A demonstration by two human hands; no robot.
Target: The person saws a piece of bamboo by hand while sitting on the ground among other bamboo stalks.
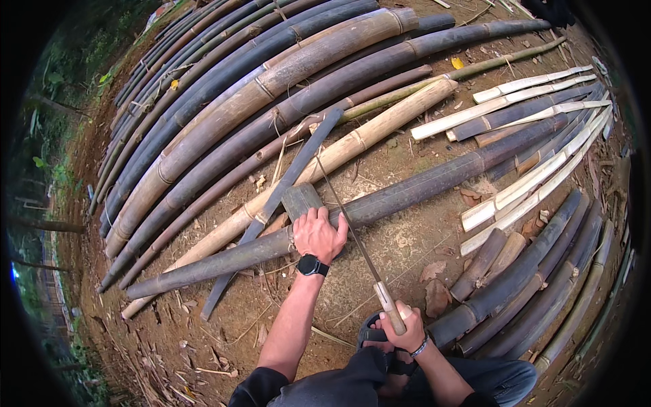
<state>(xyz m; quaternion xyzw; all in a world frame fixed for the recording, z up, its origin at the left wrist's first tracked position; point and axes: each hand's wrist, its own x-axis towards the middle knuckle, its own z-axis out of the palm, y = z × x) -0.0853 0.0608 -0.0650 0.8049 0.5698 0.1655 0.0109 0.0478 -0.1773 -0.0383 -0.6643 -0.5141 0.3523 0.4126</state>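
Note:
A long dark bamboo pole (420, 188) lies slantwise across the ground in front of me. My left hand (319, 236) is wrapped over its top, pressing on it. In my right hand (405, 330) is the pale handle of a handsaw (366, 259). The saw's narrow blade crosses the pole just right of my left hand, its tip pointing away from me. Whether the teeth have entered the bamboo I cannot tell. A short dark wooden block (301, 199) sits by my left fingers, partly hidden by the hand and pole. Sawdust is scattered around the pole.
A dark plank (308, 154) and a pale bamboo pole (366, 138) lie beyond my hands. Several long poles (196, 152) fill the far left. Split pale strips (508, 193) and cut dark lengths (505, 292) lie to the right. My sandaled foot (375, 332) is near the saw handle.

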